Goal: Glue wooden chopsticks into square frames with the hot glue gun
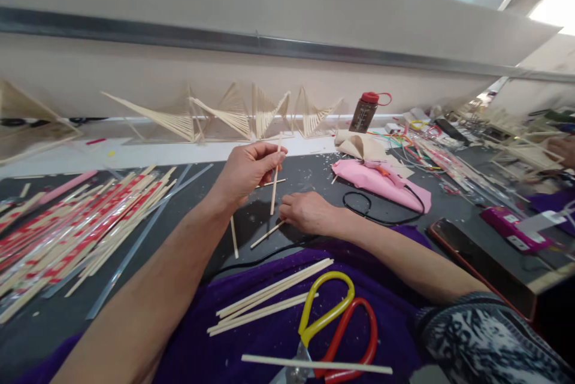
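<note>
Between thumb and fingers, my left hand (251, 171) pinches a short wooden stick (274, 189), held nearly upright over the dark mat (206, 186). To its right, my right hand (309, 212) rests low with curled fingers at the end of another stick (266, 236), which slants down to the left. A third short stick (234, 237) lies below my left hand, and one more is partly hidden behind it. On purple cloth (386, 312) nearer me are several longer sticks (269, 297) and scissors (327, 327) with yellow and red handles, one stick lying across them.
Twisted stick models (224, 111) stand along the back wall. Packaged sticks (90, 222) cover the left side. A red-capped bottle (364, 111), pink bundle (381, 183), black cord (381, 220) and phone (480, 264) are to the right. Another person's hand (561, 150) shows at the right edge.
</note>
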The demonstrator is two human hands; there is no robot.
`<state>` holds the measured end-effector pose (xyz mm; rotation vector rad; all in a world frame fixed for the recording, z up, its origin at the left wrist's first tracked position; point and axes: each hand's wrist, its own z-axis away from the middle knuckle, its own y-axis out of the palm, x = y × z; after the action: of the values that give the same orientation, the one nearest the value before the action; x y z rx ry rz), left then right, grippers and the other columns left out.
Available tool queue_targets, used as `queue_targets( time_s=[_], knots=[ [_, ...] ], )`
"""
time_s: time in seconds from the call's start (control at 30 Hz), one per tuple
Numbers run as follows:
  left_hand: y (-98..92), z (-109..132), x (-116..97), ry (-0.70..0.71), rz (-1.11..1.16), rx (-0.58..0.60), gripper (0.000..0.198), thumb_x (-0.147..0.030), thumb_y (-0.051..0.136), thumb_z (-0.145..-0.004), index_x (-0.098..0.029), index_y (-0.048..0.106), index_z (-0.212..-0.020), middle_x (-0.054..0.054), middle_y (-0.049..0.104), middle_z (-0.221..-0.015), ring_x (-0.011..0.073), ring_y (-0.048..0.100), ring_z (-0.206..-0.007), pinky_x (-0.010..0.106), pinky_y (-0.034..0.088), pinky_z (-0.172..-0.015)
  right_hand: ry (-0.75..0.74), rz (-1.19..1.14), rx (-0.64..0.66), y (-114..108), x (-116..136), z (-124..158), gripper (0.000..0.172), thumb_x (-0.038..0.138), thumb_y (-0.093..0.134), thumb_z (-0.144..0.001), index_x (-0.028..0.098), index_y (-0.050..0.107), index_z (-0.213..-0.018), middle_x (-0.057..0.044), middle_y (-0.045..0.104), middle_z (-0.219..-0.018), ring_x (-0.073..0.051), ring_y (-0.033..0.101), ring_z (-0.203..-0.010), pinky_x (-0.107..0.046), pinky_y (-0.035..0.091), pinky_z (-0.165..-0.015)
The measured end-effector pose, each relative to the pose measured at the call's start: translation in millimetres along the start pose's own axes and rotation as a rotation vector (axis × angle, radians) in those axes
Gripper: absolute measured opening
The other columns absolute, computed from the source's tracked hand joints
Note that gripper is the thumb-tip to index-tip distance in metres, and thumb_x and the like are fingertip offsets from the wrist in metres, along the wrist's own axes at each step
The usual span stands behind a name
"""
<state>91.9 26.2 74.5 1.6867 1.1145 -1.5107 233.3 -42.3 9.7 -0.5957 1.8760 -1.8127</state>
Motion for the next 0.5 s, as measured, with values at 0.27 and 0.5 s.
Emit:
queue_targets(
  time_s=[0.27,0.5],
  knots=[
    [2.0,0,1,-0.021,-0.022,0.019,0.025,-0.033,0.069,-0.067,-0.014,0.067,-0.084,-0.002,0.055,-0.055,0.0029,0.04,-0.039,0.015,0.027,-0.036,0.024,-0.213,0.067,-26,17,58,0.022,0.032,0.045,-0.088,0.021,0.062,-0.097,-0.004,0.063,-0.093,-0.013,0.059,-0.072,-0.023,0.037,-0.058],
    [9.6,0,15,-0.059,-0.055,0.086,0.024,-0.032,0.068,-0.068,-0.015,0.068,-0.086,0.0,0.058,-0.059,0.0038,0.042,-0.04,0.015,0.029,-0.036,0.997,0.054,-0.1,-34,-99,141,0.032,0.038,0.043,-0.084,0.019,0.067,-0.093,-0.011,0.067,-0.096,-0.023,0.061,-0.083,-0.031,0.041,-0.064]
  ],
)
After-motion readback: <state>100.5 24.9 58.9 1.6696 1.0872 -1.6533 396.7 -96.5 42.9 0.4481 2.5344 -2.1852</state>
